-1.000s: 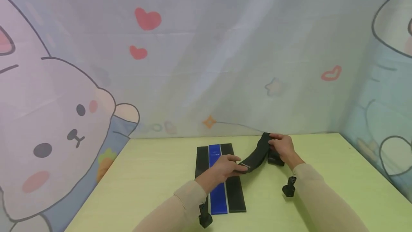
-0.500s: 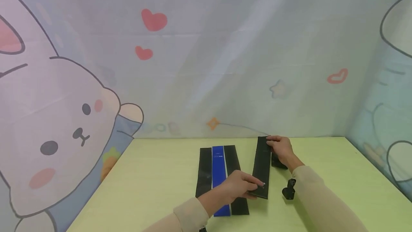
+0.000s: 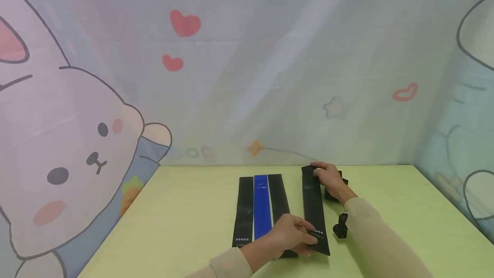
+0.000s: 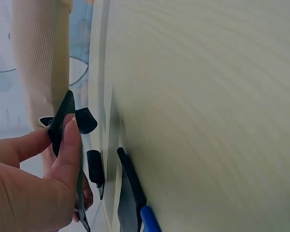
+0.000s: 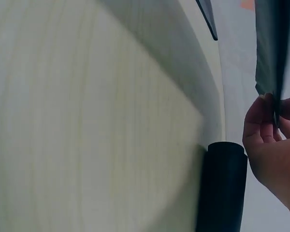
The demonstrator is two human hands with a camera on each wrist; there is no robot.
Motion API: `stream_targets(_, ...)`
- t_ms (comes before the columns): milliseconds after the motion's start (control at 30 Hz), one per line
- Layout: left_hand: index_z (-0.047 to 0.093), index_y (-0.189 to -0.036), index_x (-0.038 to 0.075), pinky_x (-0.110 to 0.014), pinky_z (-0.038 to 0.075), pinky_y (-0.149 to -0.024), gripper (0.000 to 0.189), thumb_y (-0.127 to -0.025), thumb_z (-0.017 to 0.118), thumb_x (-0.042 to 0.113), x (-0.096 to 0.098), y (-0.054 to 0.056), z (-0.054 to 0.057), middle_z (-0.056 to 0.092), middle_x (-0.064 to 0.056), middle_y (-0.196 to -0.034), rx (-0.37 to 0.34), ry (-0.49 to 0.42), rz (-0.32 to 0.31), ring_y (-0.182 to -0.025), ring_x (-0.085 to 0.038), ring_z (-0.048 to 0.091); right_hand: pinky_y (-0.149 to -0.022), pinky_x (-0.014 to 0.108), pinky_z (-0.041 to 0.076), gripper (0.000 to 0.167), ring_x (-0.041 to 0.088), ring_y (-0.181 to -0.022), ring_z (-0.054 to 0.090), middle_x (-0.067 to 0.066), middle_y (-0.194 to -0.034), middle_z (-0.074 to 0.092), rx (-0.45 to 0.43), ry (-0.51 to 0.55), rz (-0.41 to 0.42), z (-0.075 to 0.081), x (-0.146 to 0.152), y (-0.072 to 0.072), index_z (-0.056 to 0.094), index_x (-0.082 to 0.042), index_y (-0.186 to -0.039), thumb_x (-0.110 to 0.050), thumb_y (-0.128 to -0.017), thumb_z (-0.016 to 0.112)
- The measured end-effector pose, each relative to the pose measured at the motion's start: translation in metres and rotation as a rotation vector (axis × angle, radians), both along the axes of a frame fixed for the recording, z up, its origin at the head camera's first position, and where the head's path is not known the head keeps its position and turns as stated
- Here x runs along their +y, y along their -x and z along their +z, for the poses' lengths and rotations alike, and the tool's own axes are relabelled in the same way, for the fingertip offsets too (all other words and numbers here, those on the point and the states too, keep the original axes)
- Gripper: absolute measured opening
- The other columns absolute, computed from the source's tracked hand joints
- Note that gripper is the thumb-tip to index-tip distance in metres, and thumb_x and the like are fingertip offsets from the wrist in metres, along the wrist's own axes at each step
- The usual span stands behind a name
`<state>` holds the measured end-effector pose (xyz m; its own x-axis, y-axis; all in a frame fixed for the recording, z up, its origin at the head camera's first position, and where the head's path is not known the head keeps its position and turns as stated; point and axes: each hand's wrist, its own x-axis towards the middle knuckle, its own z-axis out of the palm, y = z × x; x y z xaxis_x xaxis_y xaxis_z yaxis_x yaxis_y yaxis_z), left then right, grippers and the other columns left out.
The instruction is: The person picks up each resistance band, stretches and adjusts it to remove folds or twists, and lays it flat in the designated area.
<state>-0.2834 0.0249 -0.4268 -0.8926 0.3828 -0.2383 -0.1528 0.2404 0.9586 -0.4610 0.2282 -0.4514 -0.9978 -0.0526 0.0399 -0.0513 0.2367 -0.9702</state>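
Observation:
A flat black elastic strip (image 3: 313, 200) with small pale print near its front end is stretched between my hands, to the right of three other strips. My left hand (image 3: 287, 235) pinches its near end between thumb and fingers; the left wrist view shows the thumb (image 4: 70, 140) against it. At the far end my right hand (image 3: 329, 179) pinches the strip, seen edge-on in the right wrist view. Side by side on the table lie a black strip (image 3: 245, 209), a blue strip (image 3: 262, 205) and another black strip (image 3: 278, 192), their near parts partly hidden by my left hand.
A dark object (image 3: 331, 195) sits behind my right hand, partly hidden; the right wrist view shows a black cylinder-like shape (image 5: 222, 188) on the table. The pale yellow table (image 3: 185, 209) meets a printed cloth backdrop (image 3: 247, 76) at its back edge.
The held strip was bent and slanting; now it is straighter and runs front to back. My left hand came nearer the front edge, and my right hand shifted slightly left.

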Motion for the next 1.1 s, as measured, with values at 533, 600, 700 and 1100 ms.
stream_targets(533, 0.076, -0.095, 0.003, -0.035, 0.060, -0.066, 0.014, -0.084, 0.076, -0.006, 0.001, 0.003, 0.004, 0.071, -0.009, -0.074, 0.046, 0.156, -0.074, -0.066, -0.025, 0.073, -0.097, 0.049, 0.050, 0.035, 0.043, -0.123, 0.054, 0.031, -0.143, 0.046, 0.046, -0.167, 0.043, 0.012, -0.019, 0.008, 0.059, 0.009, -0.132, 0.002, -0.097, 0.059)
stream_targets(600, 0.075, -0.093, 0.003, -0.034, 0.060, -0.065, 0.014, -0.083, 0.077, -0.006, 0.003, 0.005, 0.006, 0.071, -0.010, -0.072, 0.048, 0.194, -0.083, -0.067, -0.027, 0.073, -0.096, 0.049, 0.051, 0.034, 0.043, -0.121, 0.055, 0.031, -0.140, 0.048, 0.053, -0.185, 0.052, 0.015, -0.022, 0.009, 0.060, 0.011, -0.130, 0.004, -0.097, 0.059)
stream_targets(700, 0.074, -0.092, 0.001, -0.034, 0.060, -0.064, 0.014, -0.082, 0.077, -0.008, 0.003, 0.008, 0.007, 0.071, -0.011, -0.072, 0.051, 0.233, -0.109, -0.068, -0.029, 0.073, -0.092, 0.048, 0.052, 0.034, 0.044, -0.117, 0.057, 0.033, -0.136, 0.051, 0.066, -0.199, 0.059, 0.014, -0.027, 0.011, 0.060, 0.013, -0.128, 0.006, -0.095, 0.061)
stream_targets(1100, 0.073, -0.084, 0.003, -0.031, 0.058, -0.052, 0.011, -0.081, 0.080, -0.005, 0.000, 0.010, 0.004, 0.068, -0.009, -0.062, 0.137, 0.413, -0.213, -0.057, -0.024, 0.070, -0.087, 0.050, 0.054, 0.034, 0.047, -0.113, 0.058, 0.033, -0.126, 0.058, 0.151, -0.382, 0.005, -0.003, -0.036, 0.007, 0.066, 0.010, -0.122, 0.007, -0.088, 0.067)
